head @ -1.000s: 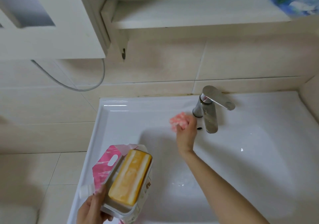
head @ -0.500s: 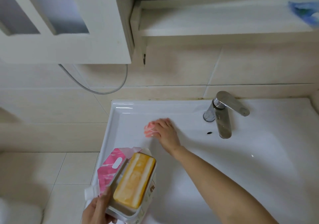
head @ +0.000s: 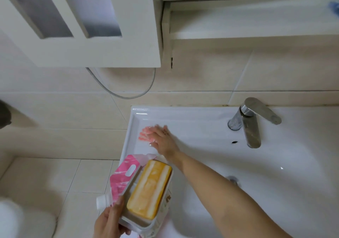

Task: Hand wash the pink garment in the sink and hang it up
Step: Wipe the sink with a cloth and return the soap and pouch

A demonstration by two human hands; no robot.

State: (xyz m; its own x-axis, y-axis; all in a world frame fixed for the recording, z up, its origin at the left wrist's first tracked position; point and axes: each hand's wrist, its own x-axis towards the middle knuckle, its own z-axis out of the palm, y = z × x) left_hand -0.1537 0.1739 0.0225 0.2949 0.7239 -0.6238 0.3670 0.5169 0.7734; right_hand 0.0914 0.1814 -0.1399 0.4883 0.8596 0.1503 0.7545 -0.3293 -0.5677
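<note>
The small pink garment [head: 144,135] lies bunched on the flat back-left ledge of the white sink [head: 211,157]. My right hand [head: 162,141] rests on it with fingers stretched out, covering its right part. My left hand [head: 110,223] grips a white soap box [head: 161,217] at the sink's front-left corner. A yellow soap bar [head: 149,190] lies in the box. A pink pouch [head: 122,176] with a white cap is held against the box's left side.
A chrome faucet [head: 252,122] stands at the back right of the sink, with no water running. The drain [head: 233,179] shows beside my right forearm. A white wall cabinet [head: 91,36] and a shelf [head: 247,25] hang above, with a grey hose [head: 128,95] below the cabinet.
My right hand carried the pink garment from beside the faucet leftward to the sink's back-left ledge, and its fingers have flattened over it. My left hand keeps hold of the box and pouch.
</note>
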